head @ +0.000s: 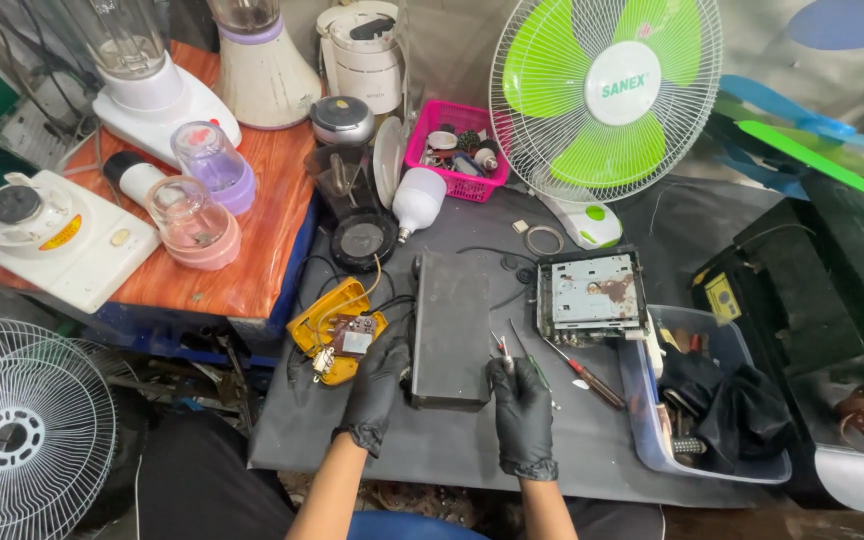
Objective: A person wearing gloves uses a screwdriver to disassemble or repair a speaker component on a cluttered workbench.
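Observation:
Both my hands wear black gloves. My left hand [377, 385] rests against the near left edge of a flat black box [450, 325] lying on the dark table [592, 440]. My right hand [520, 410] holds a small red-handled tool [503, 348] just right of the box, tip pointing up. A yellow opened casing with a circuit board and wires [337, 330] lies left of the box, close to my left hand.
A rusty metal chassis [592, 292] and a red-handled screwdriver [582, 372] lie right of the box. A clear bin with dark cloth [712, 400] stands at right. Green-bladed fan [607, 95], pink basket [457, 150], bulb [417, 200] behind; blenders on the orange table [252, 240] left.

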